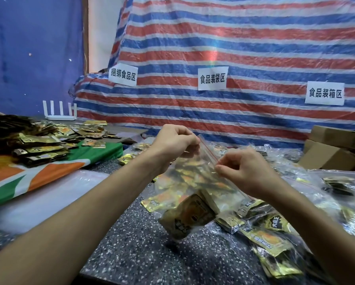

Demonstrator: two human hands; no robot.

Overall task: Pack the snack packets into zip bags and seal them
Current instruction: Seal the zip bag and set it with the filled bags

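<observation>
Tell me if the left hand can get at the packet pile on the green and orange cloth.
Likely not yet: the left hand pinches the zip bag at its top strip, as does the right hand. The way to the packet pile looks open, so probably yes once it lets go.

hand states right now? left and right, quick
Left hand: pinches the top edge of the zip bag.
Right hand: pinches the same bag's zip strip.

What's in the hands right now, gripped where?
Both hands hold one zip bag of snack packets by its red zip strip: left hand pinches the far end, right hand the near end.
</observation>
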